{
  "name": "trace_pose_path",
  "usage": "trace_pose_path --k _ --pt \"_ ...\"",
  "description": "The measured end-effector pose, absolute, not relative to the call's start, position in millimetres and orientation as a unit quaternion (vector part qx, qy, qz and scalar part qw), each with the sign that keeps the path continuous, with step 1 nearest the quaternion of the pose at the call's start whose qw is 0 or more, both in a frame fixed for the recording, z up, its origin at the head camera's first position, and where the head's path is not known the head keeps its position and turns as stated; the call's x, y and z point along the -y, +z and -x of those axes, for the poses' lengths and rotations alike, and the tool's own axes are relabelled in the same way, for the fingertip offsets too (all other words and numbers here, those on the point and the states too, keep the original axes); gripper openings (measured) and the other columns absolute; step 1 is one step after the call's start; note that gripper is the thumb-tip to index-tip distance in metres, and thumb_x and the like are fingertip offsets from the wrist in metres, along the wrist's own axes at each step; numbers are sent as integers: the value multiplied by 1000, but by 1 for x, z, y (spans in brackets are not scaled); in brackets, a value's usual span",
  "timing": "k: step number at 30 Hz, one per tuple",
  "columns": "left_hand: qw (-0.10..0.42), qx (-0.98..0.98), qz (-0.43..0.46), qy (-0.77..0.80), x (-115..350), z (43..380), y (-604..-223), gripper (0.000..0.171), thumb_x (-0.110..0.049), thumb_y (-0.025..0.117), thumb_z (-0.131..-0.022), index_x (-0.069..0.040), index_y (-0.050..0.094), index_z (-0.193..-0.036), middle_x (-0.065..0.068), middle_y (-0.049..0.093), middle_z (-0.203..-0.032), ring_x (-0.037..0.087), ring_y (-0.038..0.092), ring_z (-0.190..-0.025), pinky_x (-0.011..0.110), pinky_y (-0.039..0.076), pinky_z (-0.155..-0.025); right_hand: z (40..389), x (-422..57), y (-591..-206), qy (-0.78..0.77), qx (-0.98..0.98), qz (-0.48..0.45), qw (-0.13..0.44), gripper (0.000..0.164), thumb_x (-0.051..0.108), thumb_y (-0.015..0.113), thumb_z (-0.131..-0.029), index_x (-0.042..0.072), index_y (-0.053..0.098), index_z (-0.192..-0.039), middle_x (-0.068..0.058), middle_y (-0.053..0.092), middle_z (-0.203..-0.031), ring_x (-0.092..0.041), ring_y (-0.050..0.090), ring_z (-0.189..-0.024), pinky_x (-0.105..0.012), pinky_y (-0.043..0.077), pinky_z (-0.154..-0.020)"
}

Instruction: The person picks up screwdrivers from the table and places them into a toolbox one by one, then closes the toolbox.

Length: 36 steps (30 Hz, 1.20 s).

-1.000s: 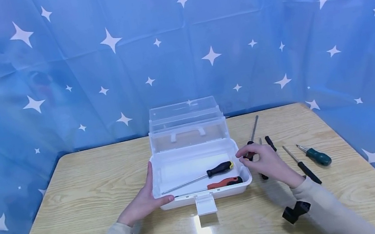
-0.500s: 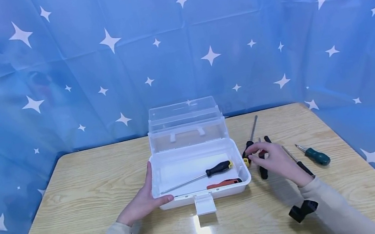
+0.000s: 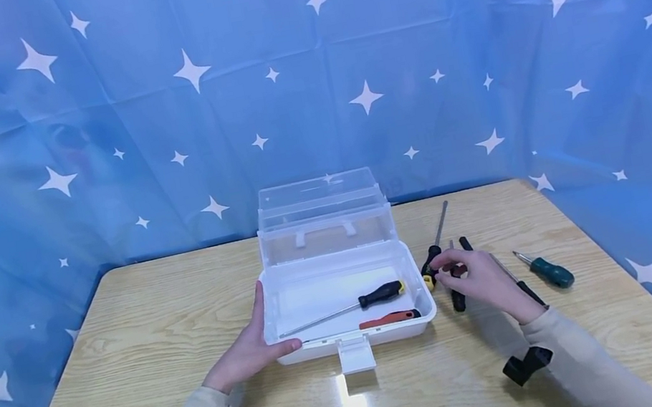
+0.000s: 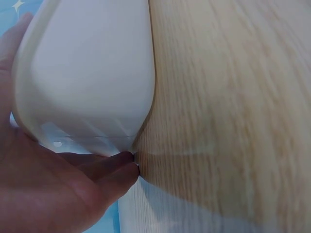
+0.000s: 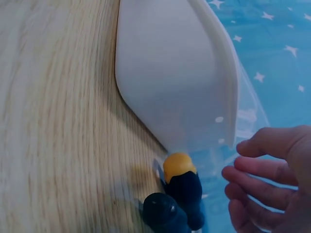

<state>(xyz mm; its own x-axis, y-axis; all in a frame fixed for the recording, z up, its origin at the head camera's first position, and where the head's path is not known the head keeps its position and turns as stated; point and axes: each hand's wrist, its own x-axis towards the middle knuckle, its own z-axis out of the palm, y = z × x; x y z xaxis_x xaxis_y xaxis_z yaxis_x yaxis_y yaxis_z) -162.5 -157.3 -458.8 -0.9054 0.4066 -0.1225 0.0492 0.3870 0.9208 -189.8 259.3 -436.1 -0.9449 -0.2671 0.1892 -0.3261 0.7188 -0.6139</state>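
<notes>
My left hand grips the left end of a white toolbox, its thumb on the front rim; in the left wrist view the fingers bend against the box's end. Inside the toolbox lie a black-handled screwdriver with a yellow tip and an orange-red-handled screwdriver. My right hand hovers just right of the box, fingers loosely bent and holding nothing. By its fingertips lie a black-and-yellow screwdriver and a red-and-black screwdriver, each partly hidden by the hand. The right wrist view shows the yellow-capped handle apart from the fingers.
The toolbox's clear lid stands raised at the back, and its front latch hangs down. Farther right are a green-handled screwdriver and a thin-shafted screwdriver partly behind the hand. A black handle lies behind. A starry blue curtain backs the table.
My right hand has moved right, from beside the toolbox rim to over the loose screwdrivers, and then nearly stopped. The left hand and toolbox have stayed in place.
</notes>
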Motion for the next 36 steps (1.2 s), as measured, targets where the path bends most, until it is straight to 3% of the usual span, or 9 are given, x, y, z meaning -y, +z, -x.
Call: trace_pose_path --k 12,30,36 --pt "165 -807 -146 547 157 162 -460 123 -26 78 -82 -19 -22 -151 14 -8 -160 38 7 -143 62 14 -108 196 -262 -447 327 936 -128 27 21 9 66 -90 -2 66 -108 -6 67 -92 -22 63 -82 -42 53 -73" --pt "159 -810 -145 545 157 163 -463 122 -27 78 -82 -20 -22 -151 12 -8 -160 37 7 -144 61 14 -109 208 -259 -460 336 938 -87 20 33 16 65 -93 -8 60 -115 -21 64 -103 -34 62 -92 -45 53 -73" --pt "165 -816 -133 537 157 163 -462 121 -26 77 -83 -21 -22 -151 13 -8 -160 38 5 -144 63 13 -108 213 -254 -461 323 944 -59 17 40 23 66 -92 -9 58 -115 -20 62 -100 -32 61 -90 -46 51 -73"
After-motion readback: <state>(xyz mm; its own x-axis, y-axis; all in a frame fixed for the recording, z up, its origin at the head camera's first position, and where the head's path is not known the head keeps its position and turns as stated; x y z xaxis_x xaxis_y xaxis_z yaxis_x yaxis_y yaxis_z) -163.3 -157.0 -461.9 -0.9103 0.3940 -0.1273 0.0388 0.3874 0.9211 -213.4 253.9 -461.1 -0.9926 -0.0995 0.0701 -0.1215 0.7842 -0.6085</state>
